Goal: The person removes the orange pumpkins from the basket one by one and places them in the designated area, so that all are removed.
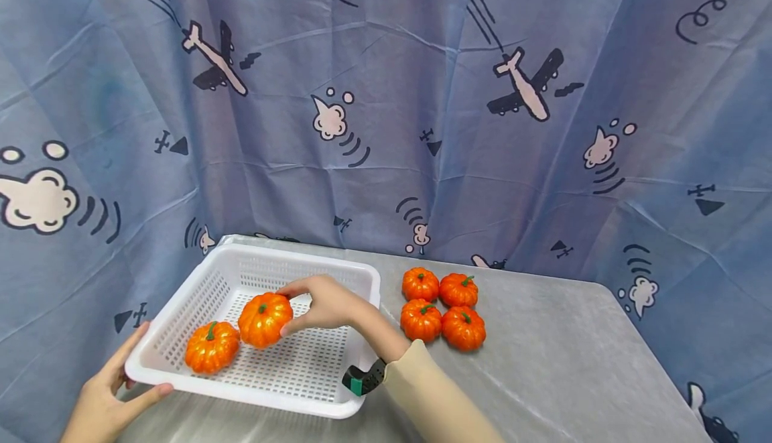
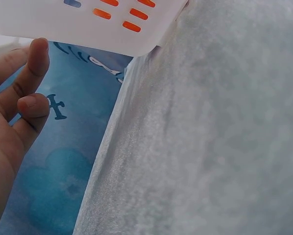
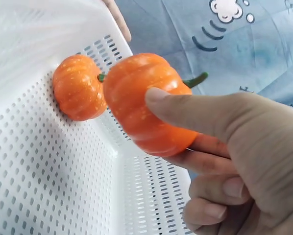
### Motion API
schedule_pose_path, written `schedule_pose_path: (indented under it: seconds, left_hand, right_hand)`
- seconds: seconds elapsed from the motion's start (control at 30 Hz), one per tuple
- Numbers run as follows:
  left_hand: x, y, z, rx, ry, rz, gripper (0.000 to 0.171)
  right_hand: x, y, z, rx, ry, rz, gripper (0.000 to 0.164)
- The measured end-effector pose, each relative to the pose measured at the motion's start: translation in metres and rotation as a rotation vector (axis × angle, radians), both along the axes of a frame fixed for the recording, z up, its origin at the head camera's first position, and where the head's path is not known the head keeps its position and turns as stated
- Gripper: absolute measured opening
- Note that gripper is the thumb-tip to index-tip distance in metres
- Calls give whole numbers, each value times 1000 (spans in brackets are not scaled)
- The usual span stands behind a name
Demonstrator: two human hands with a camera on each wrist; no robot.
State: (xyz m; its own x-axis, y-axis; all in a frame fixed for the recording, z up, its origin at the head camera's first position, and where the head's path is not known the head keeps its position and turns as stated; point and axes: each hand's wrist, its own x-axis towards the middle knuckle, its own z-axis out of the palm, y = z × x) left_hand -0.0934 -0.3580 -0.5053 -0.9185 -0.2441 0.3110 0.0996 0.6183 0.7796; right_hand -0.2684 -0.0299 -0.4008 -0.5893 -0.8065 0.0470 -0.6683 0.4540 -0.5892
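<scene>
My right hand [image 1: 328, 305] holds a small orange pumpkin [image 1: 265, 320] with a green stem, over the inside of a white plastic basket [image 1: 253, 393]. In the right wrist view the thumb lies across the held pumpkin [image 3: 141, 107] and fingers curl beneath it. A second pumpkin [image 1: 212, 348] sits in the basket's near left corner, just left of the held one. My left hand [image 1: 111, 393] grips that same corner from outside, thumb along the front rim and fingers at the left side. Orange shows through the basket's slots [image 2: 132, 26] in the left wrist view.
Several more pumpkins [image 1: 421, 320] stand grouped on the grey covered table [image 1: 561, 356], right of the basket. A blue curtain [image 1: 386, 108] printed with planes hangs behind and at both sides. A dark band [image 1: 364, 377] circles the right wrist.
</scene>
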Motion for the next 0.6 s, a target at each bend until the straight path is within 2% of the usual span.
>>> schedule_pose_path:
  seconds: [0.3, 0.6]
  left_hand:
    - [0, -1, -1, -5, -12, -8, 107]
    - [0, -3, 0, -16, -53, 15, 108]
  right_hand:
    - [23, 19, 4, -155, -44, -116, 65]
    - [36, 44, 1, -257, -81, -230, 64]
